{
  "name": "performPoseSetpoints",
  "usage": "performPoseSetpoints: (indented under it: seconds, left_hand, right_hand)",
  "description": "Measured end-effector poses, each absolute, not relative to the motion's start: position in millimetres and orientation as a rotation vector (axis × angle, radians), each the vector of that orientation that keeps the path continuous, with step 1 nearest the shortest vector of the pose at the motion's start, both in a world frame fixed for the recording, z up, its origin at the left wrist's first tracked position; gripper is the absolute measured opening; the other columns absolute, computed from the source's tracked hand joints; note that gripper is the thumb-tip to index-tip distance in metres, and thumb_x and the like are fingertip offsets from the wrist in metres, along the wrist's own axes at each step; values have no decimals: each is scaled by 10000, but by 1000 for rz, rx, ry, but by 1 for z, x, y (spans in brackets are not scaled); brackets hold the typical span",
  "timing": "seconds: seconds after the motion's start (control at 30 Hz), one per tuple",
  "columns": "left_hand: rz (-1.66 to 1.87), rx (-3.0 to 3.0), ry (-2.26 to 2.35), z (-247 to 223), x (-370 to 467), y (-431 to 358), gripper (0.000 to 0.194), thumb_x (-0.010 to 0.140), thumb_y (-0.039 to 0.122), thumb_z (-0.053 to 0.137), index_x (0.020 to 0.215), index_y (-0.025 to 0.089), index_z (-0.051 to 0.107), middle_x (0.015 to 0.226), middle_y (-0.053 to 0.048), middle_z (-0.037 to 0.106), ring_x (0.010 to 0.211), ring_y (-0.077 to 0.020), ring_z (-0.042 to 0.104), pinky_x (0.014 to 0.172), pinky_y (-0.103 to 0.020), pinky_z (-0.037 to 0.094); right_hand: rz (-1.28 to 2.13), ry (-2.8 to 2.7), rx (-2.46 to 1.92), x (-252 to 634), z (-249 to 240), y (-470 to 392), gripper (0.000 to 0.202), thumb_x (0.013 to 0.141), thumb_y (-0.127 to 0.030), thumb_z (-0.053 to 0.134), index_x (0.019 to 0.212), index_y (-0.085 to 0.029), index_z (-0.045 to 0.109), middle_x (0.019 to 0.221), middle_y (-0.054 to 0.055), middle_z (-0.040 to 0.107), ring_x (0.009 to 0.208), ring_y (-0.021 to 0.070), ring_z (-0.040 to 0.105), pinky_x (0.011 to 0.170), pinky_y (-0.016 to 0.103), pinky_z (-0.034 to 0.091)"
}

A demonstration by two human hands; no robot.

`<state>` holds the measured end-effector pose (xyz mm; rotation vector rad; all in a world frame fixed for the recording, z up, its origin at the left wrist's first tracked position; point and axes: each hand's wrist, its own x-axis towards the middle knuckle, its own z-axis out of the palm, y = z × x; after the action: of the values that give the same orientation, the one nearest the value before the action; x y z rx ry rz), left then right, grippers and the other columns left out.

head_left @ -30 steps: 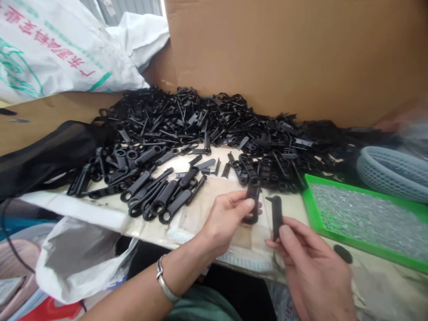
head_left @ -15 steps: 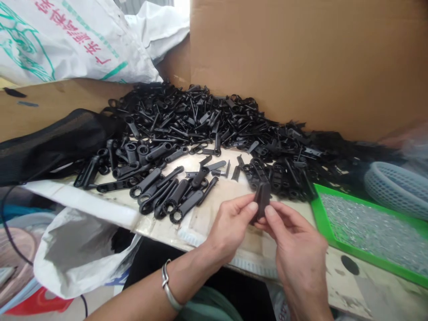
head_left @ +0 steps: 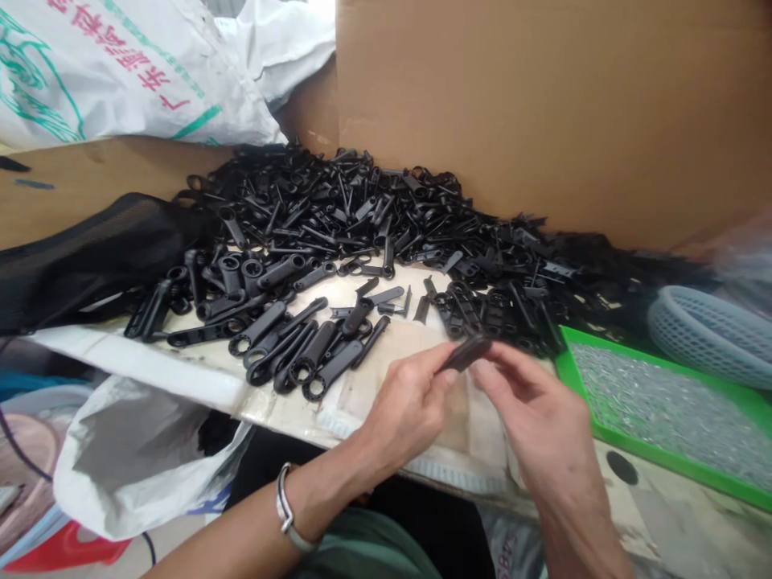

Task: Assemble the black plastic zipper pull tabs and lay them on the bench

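Above the front of the table, a black plastic part (head_left: 466,352) is held between my two hands; its exact kind does not show. My left hand (head_left: 416,398) pinches its left end with thumb and fingers. At its right end, my right hand (head_left: 531,402) has the fingertips closed on it, with the thumb underneath. To the left lies a group of black plastic handles with ring-shaped ends (head_left: 329,371). Just behind my hands rest more black parts (head_left: 476,310), partly overlapping one another.
A large heap of black plastic parts (head_left: 362,209) leans against the cardboard wall (head_left: 543,104). On the right stand a green tray (head_left: 567,366) of small shiny pieces and a grey-blue basket (head_left: 712,338). A white sack (head_left: 84,474) hangs open below the table's left edge.
The black part has tipped from upright to nearly flat between my hands. My right hand has turned with it. The view has shifted slightly.
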<state>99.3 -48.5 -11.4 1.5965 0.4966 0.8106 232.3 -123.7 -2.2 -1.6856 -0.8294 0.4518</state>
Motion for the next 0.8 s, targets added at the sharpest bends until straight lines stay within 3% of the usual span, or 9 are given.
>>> performPoseSetpoints:
  seconds: [0.07,0.13,0.23,0.37,0.6,0.8]
  left_hand:
    - [775,1667,500,-9,97,-49,362,958,138,482,1285,184,630,1148,-47,707,1050,-200,636,954,-316,481]
    - [743,1652,470,-8,96,-50,364,959,145,478,1295,183,612,1149,-46,696,1055,-198,635,938,-305,486]
    - [711,1548,436,-6,97,-52,358,973,171,461,1304,173,597,1183,-57,676,1104,-204,624,962,-306,482]
    - [712,1548,447,-6,97,-53,323,960,194,506,1255,162,632,1157,-64,687,1079,-206,629,969,-301,469]
    - [697,1531,637,-17,100,-57,259,910,210,544,1096,153,715,824,-29,688,730,-162,601,695,-257,474]
    - [616,1482,580,-19,93,-56,336,892,173,523,1168,185,712,947,-36,714,789,-164,601,728,-248,466]
  right_hand:
    - [515,-798,-1541,234,-2,-120,409,784,-426,790,1164,-292,719,1203,46,729,1082,206,683,920,318,567]
    - [700,-751,-1383,232,-1,-117,439,818,-445,763,1223,-300,679,1167,54,742,1077,203,687,930,336,559]
    - [867,-650,-1219,224,-1,-112,374,853,-457,723,1167,-259,681,1031,69,772,945,202,724,865,356,580]
    - [766,-618,-1197,213,-4,-112,279,863,-433,712,1058,-237,678,995,72,775,924,212,726,836,368,579]
    - [423,-716,-1482,208,-17,-112,344,883,-500,643,1027,-192,693,981,100,764,852,236,716,754,355,571]
    - [542,-738,-1670,209,-25,-121,376,829,-539,691,1016,-213,707,772,28,743,625,159,656,601,246,542]
